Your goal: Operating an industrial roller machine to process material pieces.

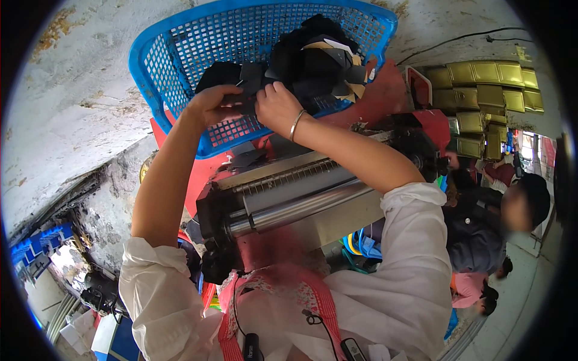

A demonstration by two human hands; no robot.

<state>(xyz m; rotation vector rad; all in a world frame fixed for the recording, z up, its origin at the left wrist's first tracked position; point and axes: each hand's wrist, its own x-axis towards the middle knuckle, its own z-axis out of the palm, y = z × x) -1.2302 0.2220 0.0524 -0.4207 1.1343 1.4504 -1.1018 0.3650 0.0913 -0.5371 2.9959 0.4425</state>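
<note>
Both of my hands are at the near side of a blue plastic basket (137,60), over the loose black pieces inside it. My left hand (215,106) has its thumb and fingers closed on the left end of a thin black flat piece (245,104). At that piece's other end, my right hand (279,109) is closed on it with curled fingers, a metal bangle (296,125) on the wrist. A heap of black and some tan flat pieces (322,65) fills the basket's right part. Whether the held piece is leather or cloth, I cannot tell.
Below my forearms stands a red machine with metal rollers (307,204); the basket rests on its red top. Gold-coloured metal tins (481,96) are stacked at the right. Other people (481,222) are at the far right. A stained wall (78,90) rises on the left.
</note>
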